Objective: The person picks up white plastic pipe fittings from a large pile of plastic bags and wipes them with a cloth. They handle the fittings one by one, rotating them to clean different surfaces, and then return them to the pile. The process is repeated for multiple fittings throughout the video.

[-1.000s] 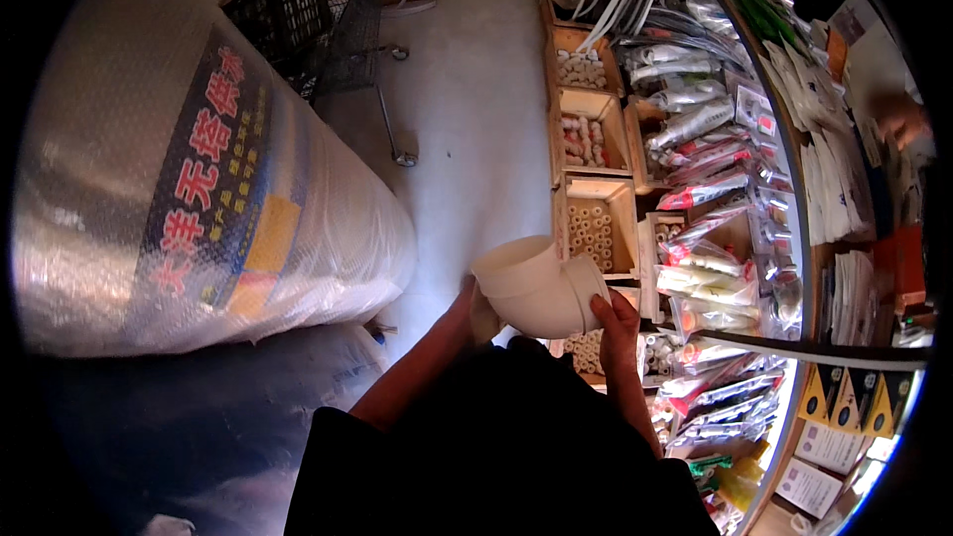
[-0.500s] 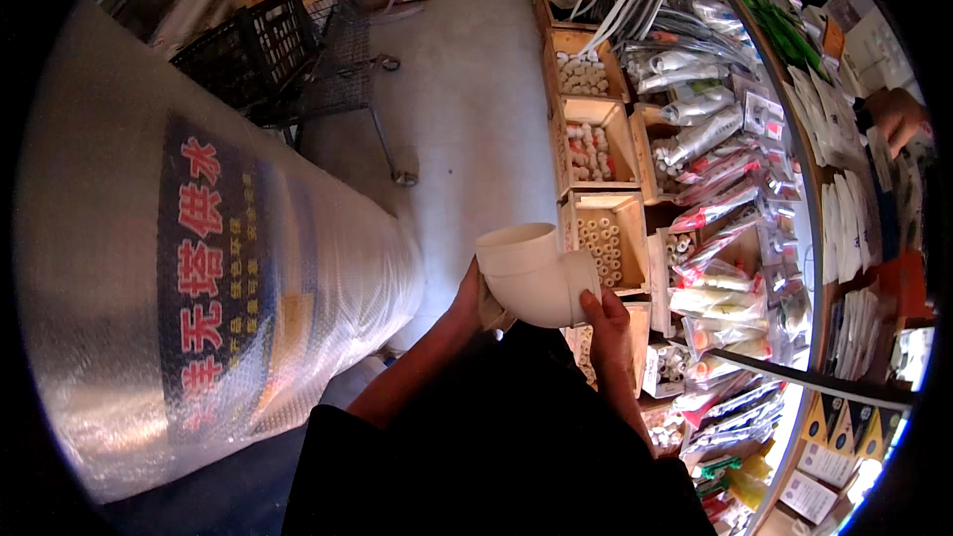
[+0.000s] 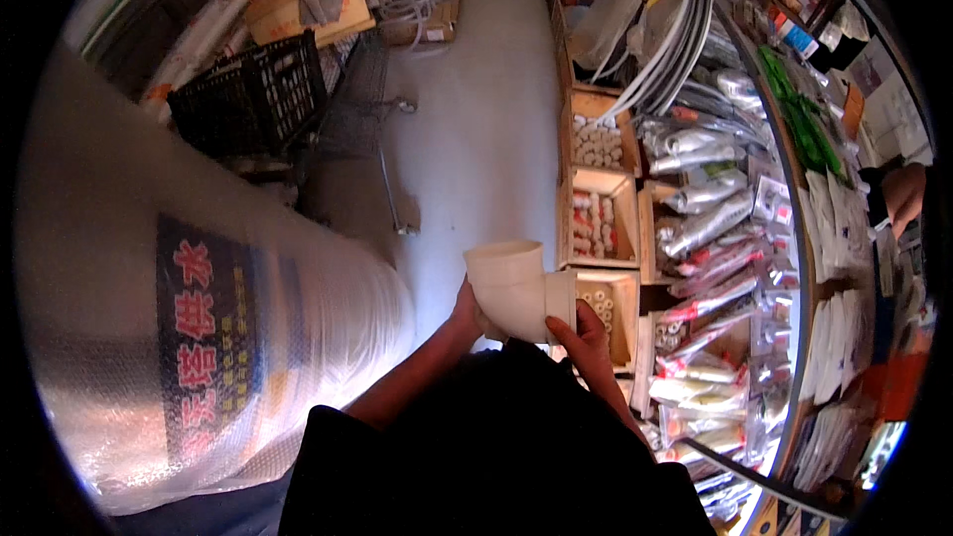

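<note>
Between my two hands is a cream-white plastic pipe elbow (image 3: 511, 290), a wide fitting with one round opening facing up and its collared end to the right. My left hand (image 3: 465, 316) grips it from the left side, with most of the fingers hidden behind the fitting. On the right, my right hand (image 3: 582, 334) pinches the collar, thumb on the near face. Just beyond that hand stands a wooden bin (image 3: 621, 313) of small ring-shaped fittings.
A large bubble-wrapped cylinder (image 3: 338, 288) fills the left. Farther off are a black crate (image 3: 260, 89) and a wire cart (image 3: 352, 99) beside the aisle floor (image 3: 472, 119). Bagged goods (image 3: 710, 223) line the right, where another person's hand (image 3: 901, 197) shows.
The view has tilted up, so the bins, cart and wrapped cylinder appear lower. My hands and the pipe elbow sit slightly lower and farther left in the picture, with the grip kept.
</note>
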`<state>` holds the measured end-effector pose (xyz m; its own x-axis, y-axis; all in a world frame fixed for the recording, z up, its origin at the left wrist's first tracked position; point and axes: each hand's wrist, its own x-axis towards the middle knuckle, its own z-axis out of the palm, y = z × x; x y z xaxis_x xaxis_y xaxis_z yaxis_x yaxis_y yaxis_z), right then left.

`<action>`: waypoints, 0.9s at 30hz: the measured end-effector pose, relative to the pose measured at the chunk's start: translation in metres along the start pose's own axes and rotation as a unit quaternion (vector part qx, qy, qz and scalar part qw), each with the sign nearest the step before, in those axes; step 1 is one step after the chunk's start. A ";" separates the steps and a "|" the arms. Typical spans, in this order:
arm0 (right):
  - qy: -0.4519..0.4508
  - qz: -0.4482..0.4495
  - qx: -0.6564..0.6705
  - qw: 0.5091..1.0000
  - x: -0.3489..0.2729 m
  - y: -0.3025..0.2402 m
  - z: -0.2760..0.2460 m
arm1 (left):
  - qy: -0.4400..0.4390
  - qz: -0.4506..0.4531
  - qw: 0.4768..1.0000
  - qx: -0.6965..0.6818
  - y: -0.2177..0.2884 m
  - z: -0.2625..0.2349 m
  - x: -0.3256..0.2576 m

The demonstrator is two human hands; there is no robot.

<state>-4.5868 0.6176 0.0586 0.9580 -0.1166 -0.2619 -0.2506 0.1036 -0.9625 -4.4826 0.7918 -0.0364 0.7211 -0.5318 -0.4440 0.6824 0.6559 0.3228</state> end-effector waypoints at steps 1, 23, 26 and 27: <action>-0.002 -0.011 -0.008 1.000 0.014 -0.007 -0.007 | -0.016 0.010 1.000 -0.008 0.005 0.010 0.012; -0.088 -0.055 -0.199 0.974 0.225 -0.060 -0.017 | 0.097 0.039 0.994 -0.018 0.095 0.051 0.153; -0.077 -0.069 -0.210 0.972 0.257 -0.071 -0.001 | 0.078 0.017 0.997 -0.011 0.132 0.058 0.181; -0.073 -0.074 -0.219 0.970 0.268 -0.074 0.005 | 0.079 0.015 0.997 -0.022 0.143 0.055 0.192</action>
<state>-4.3106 0.5832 0.0600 0.9896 0.0459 -0.1362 -0.1131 -0.3363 -0.9349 -4.2396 0.7538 -0.0292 0.7107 -0.4234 -0.5618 0.6530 0.6941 0.3029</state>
